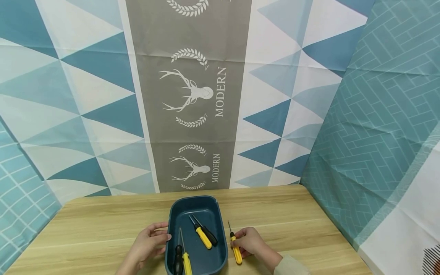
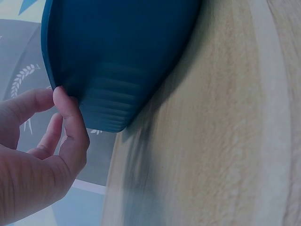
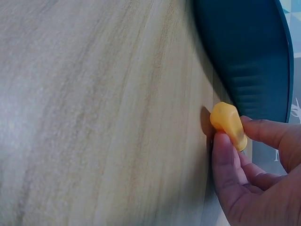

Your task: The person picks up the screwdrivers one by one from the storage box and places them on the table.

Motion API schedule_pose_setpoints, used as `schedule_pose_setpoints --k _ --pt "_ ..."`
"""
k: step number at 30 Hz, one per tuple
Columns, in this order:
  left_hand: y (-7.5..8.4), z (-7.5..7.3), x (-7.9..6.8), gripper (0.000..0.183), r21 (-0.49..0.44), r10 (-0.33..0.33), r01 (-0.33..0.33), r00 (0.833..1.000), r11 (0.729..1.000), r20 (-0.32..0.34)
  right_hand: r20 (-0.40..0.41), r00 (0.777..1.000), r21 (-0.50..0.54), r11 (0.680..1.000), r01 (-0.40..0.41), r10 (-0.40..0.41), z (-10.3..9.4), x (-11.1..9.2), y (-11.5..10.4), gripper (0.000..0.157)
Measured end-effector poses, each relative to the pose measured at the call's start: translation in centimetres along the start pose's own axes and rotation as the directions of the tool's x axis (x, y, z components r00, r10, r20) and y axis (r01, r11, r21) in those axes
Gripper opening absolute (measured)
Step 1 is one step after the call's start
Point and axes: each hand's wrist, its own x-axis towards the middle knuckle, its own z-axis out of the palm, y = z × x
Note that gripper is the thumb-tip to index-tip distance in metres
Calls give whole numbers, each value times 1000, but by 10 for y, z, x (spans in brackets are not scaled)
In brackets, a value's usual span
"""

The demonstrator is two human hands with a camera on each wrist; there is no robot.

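My left hand (image 1: 147, 244) is at the left side of a dark blue tray (image 1: 196, 197), its thumb and fingertips pinching the rim; the left wrist view shows the tray's outer wall (image 2: 117, 61) beside the fingers. Right of the tray, my right hand (image 1: 250, 241) pinches a screwdriver (image 1: 236, 254) by its yellow handle with black collar, the thin shaft pointing away from me. In the right wrist view the handle's yellow end (image 3: 226, 120) sits between thumb and fingers, close over the table.
Inside the tray lie a yellow screwdriver (image 1: 203, 237), a black one (image 1: 210, 235) beside it, another black one (image 1: 178, 259) and another yellow one (image 1: 187, 264). The wooden table (image 1: 103, 229) meets patterned cloth (image 1: 192, 126) at the back and a teal cloth (image 1: 371, 152) at the right.
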Motion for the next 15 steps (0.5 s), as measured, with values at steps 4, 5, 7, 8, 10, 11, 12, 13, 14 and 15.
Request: schedule_pose_setpoints --k 4,5,7,8,10,11,12,13,14,15 --pt "0 0 0 49 1 -6 6 1000 1000 -7 5 1000 -14 1000 5 -5 1 0 1 24" --pt "0 0 0 49 1 -8 8 1000 1000 -8 6 1000 -16 1000 6 -6 1 0 1 25" --pt "0 0 0 48 0 -10 10 1000 1000 -9 10 1000 -18 1000 6 -6 1 1 2 25" --pt "0 0 0 49 -1 -9 9 1000 1000 -8 11 1000 -17 1000 4 -4 1 1 2 26" --pt "0 0 0 49 -3 -6 6 1000 1000 -7 9 1000 -14 1000 1 -1 1 1 3 26" --pt "0 0 0 49 -4 -5 5 1000 1000 -6 8 1000 -15 1000 -3 3 1 1 3 26" --pt "1 0 0 49 -5 -3 3 1000 1000 -4 5 1000 -16 1000 -6 7 1 0 3 26" --pt "1 0 0 49 -6 -1 1 1000 1000 -2 2 1000 -15 1000 -11 11 1 0 3 25" --pt "1 0 -1 49 -7 1 -1 1000 1000 0 0 1000 -15 1000 -14 14 0 -1 3 25" --pt "1 0 -1 49 -8 2 -2 1000 1000 2 -3 1000 -16 1000 -17 17 0 -1 3 25"
